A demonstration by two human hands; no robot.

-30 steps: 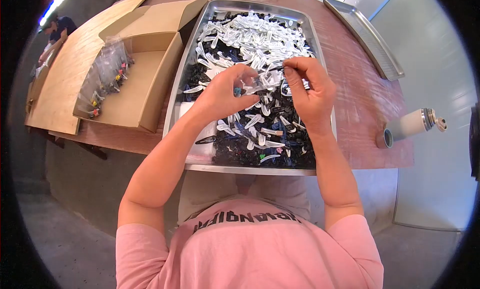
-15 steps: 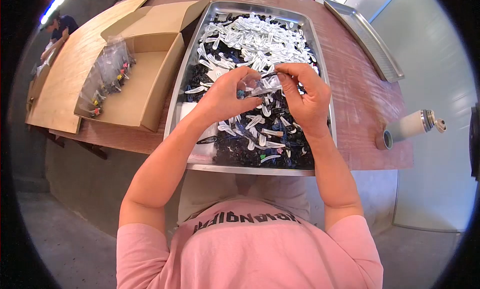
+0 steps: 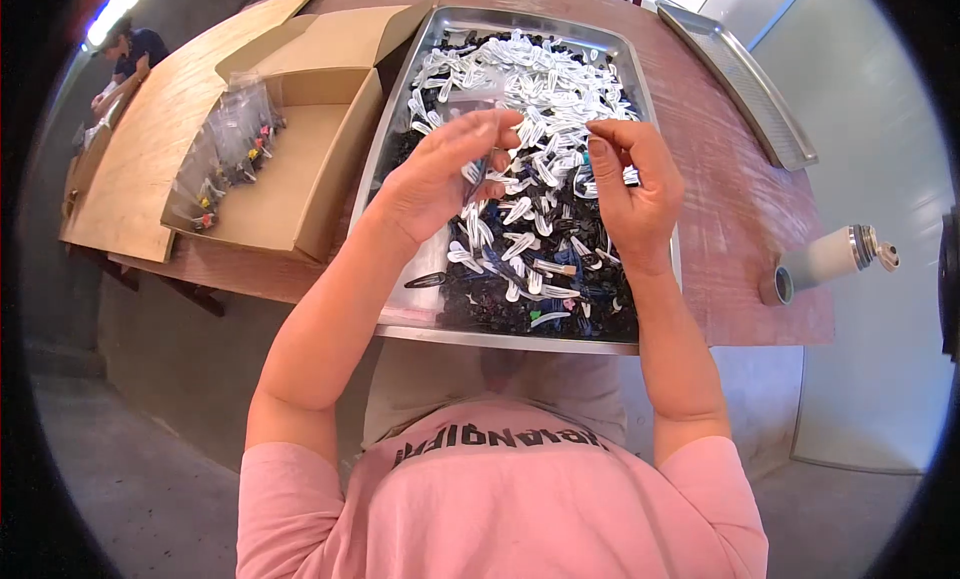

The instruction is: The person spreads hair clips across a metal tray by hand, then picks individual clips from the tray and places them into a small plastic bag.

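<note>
A large metal tray (image 3: 648,69) holds many white hair clips (image 3: 545,74) over a layer of black ones (image 3: 480,309). Above its left half, my left hand (image 3: 445,174) holds a small clear plastic bag (image 3: 475,174) with something dark in it, partly hidden by the fingers. My right hand (image 3: 637,189) is over the tray's right side, thumb and forefinger pinched together; anything between them is too small to make out. A stack of flat clear bags (image 3: 425,279) lies in the tray's near left part.
Left of the tray, an open cardboard box (image 3: 310,194) holds filled clear bags (image 3: 235,144). A thermos (image 3: 825,261) lies at the right beside a cup-like lid (image 3: 776,286). Another metal tray (image 3: 745,89) rests behind. A person (image 3: 135,54) is at the far left.
My hands have moved apart. The left has turned and tilted the clear bag, which no longer stretches toward the right hand. The view has shifted slightly.
</note>
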